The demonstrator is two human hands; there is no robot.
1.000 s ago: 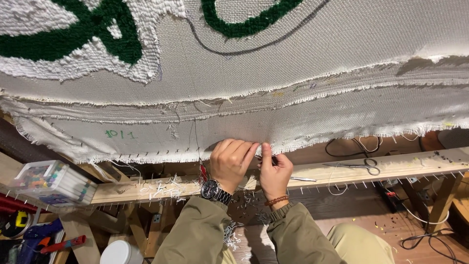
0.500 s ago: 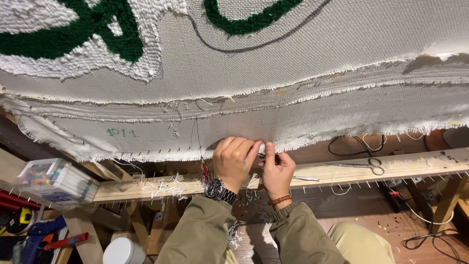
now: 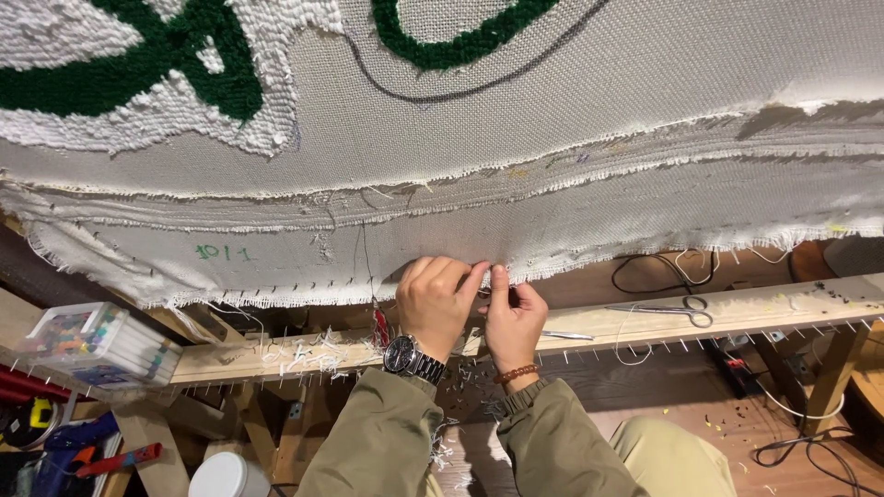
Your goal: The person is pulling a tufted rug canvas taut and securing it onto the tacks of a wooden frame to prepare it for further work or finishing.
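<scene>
A large off-white backing cloth (image 3: pixel 552 129) with green and white tufted patches hangs over a wooden frame bar (image 3: pixel 645 322) studded with nails. Both hands pinch the cloth's frayed lower edge (image 3: pixel 497 269) just above the bar. My left hand (image 3: pixel 435 306), with a metal wristwatch, grips the fringe from the left. My right hand (image 3: pixel 512 317), with a bead bracelet, pinches the same spot from the right, thumb and fingers closed on the cloth. Olive sleeves cover both forearms.
Scissors (image 3: pixel 677 311) lie on the bar to the right. A clear box of coloured markers (image 3: pixel 97 342) sits at left. A white lidded tub (image 3: pixel 226 475), tools, black cables (image 3: pixel 663 271) and thread scraps are under and behind the bar.
Both hands stay on the cloth's lower edge at the same spot; the fingers shifted only slightly along the fringe.
</scene>
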